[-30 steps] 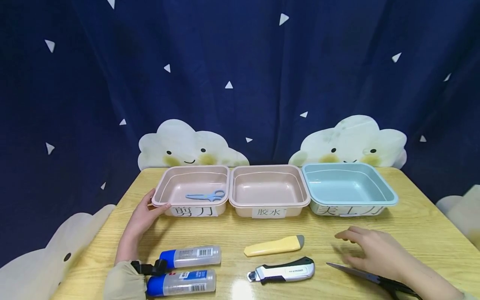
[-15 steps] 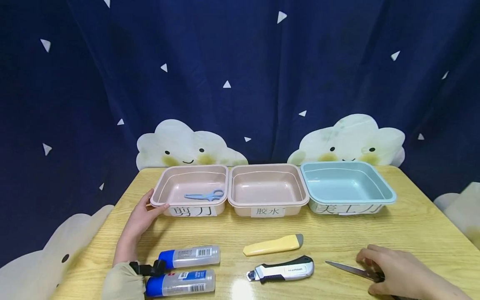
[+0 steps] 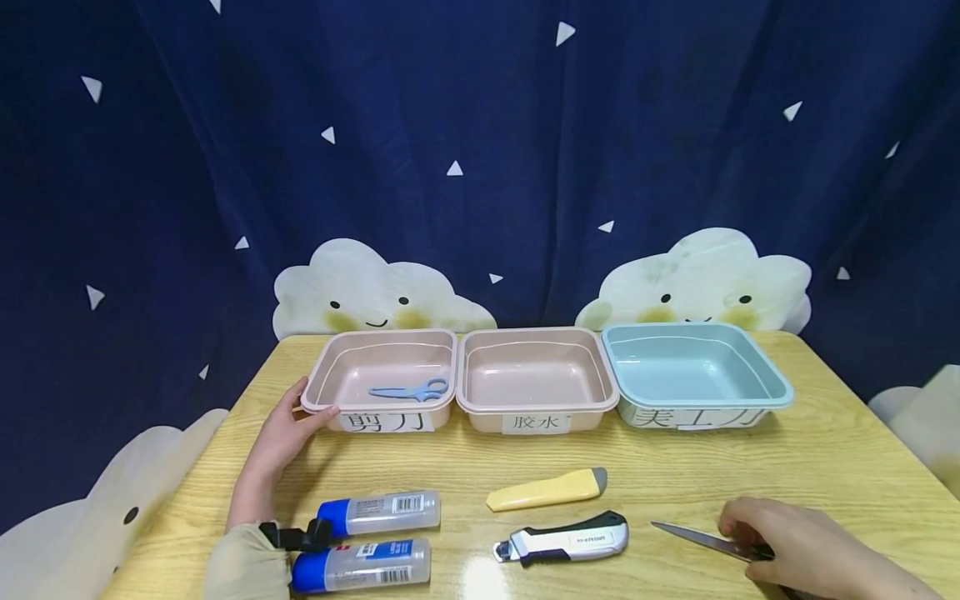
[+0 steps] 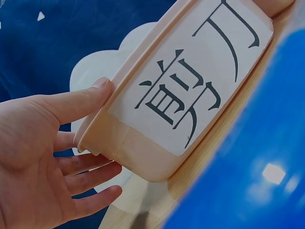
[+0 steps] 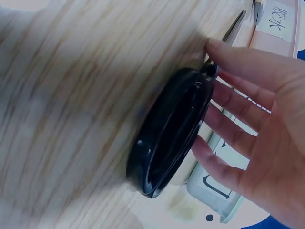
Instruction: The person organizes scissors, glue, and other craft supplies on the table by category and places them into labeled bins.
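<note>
My left hand [image 3: 300, 417] rests at the front left corner of the left pink tray [image 3: 378, 336]. In the left wrist view its thumb [image 4: 83, 98] lies on the rim and the straight fingers lie beside the tray wall [image 4: 143, 157]. Small blue scissors [image 3: 408, 390] lie inside that tray. At the front right, my right hand [image 3: 738, 542] holds black-handled scissors [image 3: 690, 537] lying on the table, with the blade pointing left. In the right wrist view the thumb and curled fingers of the right hand [image 5: 214, 95] pinch the black handle [image 5: 171, 133].
A middle pink tray [image 3: 536, 408] and a blue tray [image 3: 780, 396] stand beside the left one, each with a paper label. Two blue-capped glue bottles [image 3: 382, 512], a yellow utility knife [image 3: 546, 490] and a black-and-white utility knife [image 3: 566, 540] lie on the wooden table [image 3: 825, 450].
My right hand drew back toward the table's front right and its fingers curled onto the black scissors. The left hand stayed at the tray corner.
</note>
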The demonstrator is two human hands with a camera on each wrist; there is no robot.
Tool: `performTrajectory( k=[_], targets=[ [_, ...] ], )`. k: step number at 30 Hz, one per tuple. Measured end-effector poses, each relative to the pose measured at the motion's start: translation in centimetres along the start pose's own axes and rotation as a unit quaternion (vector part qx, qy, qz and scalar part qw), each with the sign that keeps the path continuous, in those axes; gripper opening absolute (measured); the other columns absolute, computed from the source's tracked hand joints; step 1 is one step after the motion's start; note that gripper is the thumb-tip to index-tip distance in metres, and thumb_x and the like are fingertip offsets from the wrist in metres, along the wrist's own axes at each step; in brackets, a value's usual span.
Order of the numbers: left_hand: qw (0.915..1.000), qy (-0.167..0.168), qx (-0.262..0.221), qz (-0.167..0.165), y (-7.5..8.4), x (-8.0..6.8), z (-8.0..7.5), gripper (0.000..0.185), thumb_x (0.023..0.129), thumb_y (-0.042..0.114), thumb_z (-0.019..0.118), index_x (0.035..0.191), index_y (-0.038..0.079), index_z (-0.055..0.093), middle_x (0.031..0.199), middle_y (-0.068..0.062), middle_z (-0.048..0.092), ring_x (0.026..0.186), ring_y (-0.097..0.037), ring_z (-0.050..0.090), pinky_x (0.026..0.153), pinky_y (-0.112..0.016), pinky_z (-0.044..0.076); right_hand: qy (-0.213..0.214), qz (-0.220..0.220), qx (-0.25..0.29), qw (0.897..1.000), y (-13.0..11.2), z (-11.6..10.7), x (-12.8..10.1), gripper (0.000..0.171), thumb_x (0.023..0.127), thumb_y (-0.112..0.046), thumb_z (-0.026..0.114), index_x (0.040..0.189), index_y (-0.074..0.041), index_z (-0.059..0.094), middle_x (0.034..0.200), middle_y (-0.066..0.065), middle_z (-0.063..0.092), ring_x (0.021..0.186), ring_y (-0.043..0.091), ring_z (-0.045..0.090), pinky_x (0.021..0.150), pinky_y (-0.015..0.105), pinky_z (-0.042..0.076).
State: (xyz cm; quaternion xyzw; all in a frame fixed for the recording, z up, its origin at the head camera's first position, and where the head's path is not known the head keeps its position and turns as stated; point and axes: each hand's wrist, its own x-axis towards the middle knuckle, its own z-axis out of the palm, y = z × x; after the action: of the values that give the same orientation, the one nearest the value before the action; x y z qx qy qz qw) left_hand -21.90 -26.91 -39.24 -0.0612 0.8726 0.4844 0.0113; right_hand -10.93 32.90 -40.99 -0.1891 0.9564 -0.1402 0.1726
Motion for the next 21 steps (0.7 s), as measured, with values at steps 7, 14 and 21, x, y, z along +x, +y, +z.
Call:
performTrajectory(
  k=[7, 14, 21],
  targets=[
    [1.0, 0.001, 0.001, -0.001, -0.1, 0.2, -0.1, 0.088, 0.084, 0.041, 0.062, 0.147, 0.013, 0.007, 0.144, -0.021, 0.026, 0.124, -0.037, 0.033, 0.103, -0.056, 0.024, 0.013, -0.036, 0.012, 0.999, 0.1, -0.1, 0.2, 0.023, 0.072, -0.026, 0.073, 0.082, -0.032, 0.053, 0.067, -0.017, 0.043, 0.059, -0.003, 0.036, 0.05, 0.021, 0.026],
    [1.0, 0.001, 0.001, 0.005, 0.1, 0.3, -0.2, 0.088, 0.084, 0.04, 0.062, 0.147, 0.012, 0.008, 0.143, -0.022, 0.027, 0.124, -0.037, 0.034, 0.102, -0.057, 0.024, 0.033, -0.039, -0.023, 0.998, -0.2, -0.7, 0.7, 0.022, 0.071, -0.021, 0.073, 0.081, -0.031, 0.055, 0.068, -0.018, 0.043, 0.059, -0.003, 0.036, 0.05, 0.02, 0.028],
    [1.0, 0.001, 0.002, -0.001, -0.2, 0.3, -0.1, 0.087, 0.084, 0.04, 0.062, 0.147, 0.012, 0.008, 0.143, -0.022, 0.027, 0.124, -0.038, 0.033, 0.102, -0.059, 0.022, 0.087, -0.072, -0.059, 0.992, -1.2, -1.5, 1.3, 0.026, 0.07, -0.016, 0.073, 0.082, -0.03, 0.055, 0.07, -0.02, 0.041, 0.059, -0.005, 0.036, 0.048, 0.019, 0.028]
  ],
)
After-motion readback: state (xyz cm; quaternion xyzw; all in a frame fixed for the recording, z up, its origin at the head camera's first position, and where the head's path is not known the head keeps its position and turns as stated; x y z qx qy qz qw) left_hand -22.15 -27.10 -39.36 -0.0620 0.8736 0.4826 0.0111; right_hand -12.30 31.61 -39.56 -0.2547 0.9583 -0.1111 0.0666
